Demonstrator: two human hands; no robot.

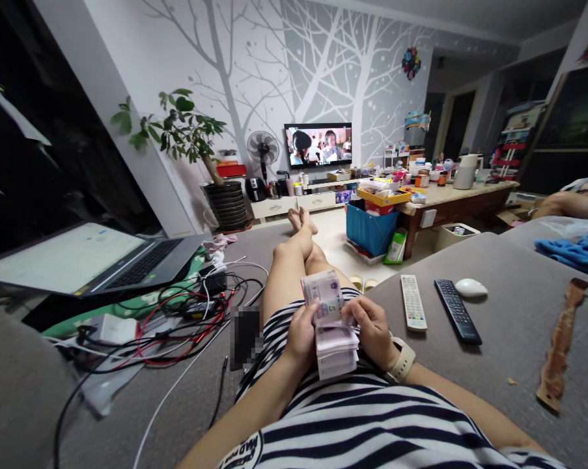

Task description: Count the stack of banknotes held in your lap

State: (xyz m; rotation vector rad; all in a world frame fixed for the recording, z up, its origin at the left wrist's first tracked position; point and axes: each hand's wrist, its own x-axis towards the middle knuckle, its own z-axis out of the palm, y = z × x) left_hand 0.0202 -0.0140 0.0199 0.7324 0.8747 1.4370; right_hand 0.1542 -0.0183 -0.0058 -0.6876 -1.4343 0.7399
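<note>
Probably, on this sofa (511,319), the striped clothes (372,423) would catch any slip, though the cables (210,326) left of the clothes could swallow stray money (327,299); a slack thumb would cause it. Our left hand (301,333) grasps the money just over the clothes, thumb on top, lower notes fanned. Our right hand (372,329), fingers curled nearly closed, pinches the money's right edge; how many notes, we cannot tell.

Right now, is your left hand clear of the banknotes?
No, the left hand is holding the banknotes, its thumb pressed over their left edge.
</note>
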